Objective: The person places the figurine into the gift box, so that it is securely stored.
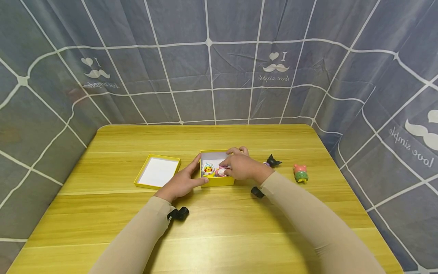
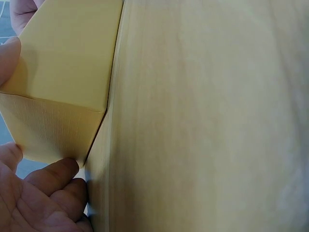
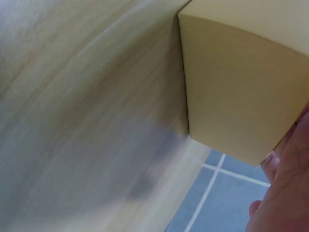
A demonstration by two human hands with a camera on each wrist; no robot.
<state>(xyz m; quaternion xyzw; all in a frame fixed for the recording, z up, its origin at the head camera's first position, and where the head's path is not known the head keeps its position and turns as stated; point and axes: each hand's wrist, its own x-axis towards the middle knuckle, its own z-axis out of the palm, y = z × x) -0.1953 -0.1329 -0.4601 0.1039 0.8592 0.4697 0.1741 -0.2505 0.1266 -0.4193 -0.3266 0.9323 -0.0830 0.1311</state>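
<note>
A small open yellow box point(image 1: 219, 182) sits mid-table, white inside. My left hand point(image 1: 181, 184) holds its left end, thumb on the front wall and the other fingers along the side. In the box, a yellow-faced toy figurine point(image 1: 208, 169) with a pale hood stands on the left. Beside it is a pink toy figurine point(image 1: 221, 171), pinched between the thumb and forefinger of my right hand point(image 1: 239, 165), which reaches in over the right wall. In the left wrist view, thumb and fingers touch the box point(image 2: 72, 53). The right wrist view shows the box's outer wall point(image 3: 241, 87).
Left of the box lies its yellow-edged lid point(image 1: 157, 172), white inside facing up. A black-and-purple figurine point(image 1: 272, 161) is partly behind my right forearm. Further right is a pink-and-green figurine point(image 1: 300, 174). A grey curtain point(image 1: 232, 106) with white lines borders the wooden table.
</note>
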